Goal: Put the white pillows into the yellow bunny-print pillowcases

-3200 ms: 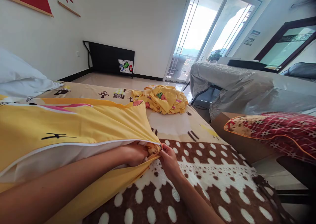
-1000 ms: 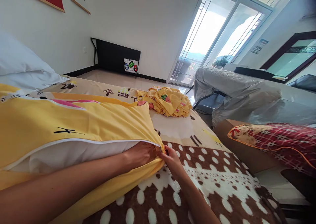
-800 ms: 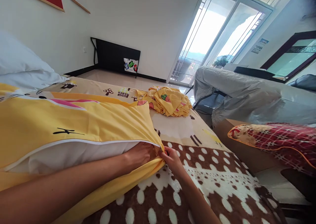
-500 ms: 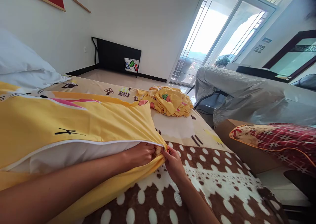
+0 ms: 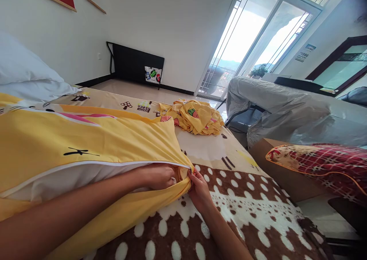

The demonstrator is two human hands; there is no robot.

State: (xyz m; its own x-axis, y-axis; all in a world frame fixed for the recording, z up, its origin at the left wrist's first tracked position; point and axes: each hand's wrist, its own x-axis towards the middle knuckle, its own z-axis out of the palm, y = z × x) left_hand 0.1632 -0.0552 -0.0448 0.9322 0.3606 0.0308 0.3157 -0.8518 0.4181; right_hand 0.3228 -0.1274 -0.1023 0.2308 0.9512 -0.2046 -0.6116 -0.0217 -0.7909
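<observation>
A yellow pillowcase with cartoon prints lies across the bed, half drawn over a white pillow that shows through its open zip edge. My left hand is curled inside the opening near the corner, fingers bent against the pillow and the fabric. My right hand pinches the pillowcase corner from outside, just right of the left hand. Both rest on a brown blanket with white spots.
A crumpled yellow cloth lies farther up the bed. A second white pillow sits at far left. A plastic-covered sofa and a red checked cushion stand to the right. Glass doors are behind.
My left hand has drawn back a little inside the pillowcase and curled its fingers. My right hand keeps its pinch on the corner. The view has shifted slightly.
</observation>
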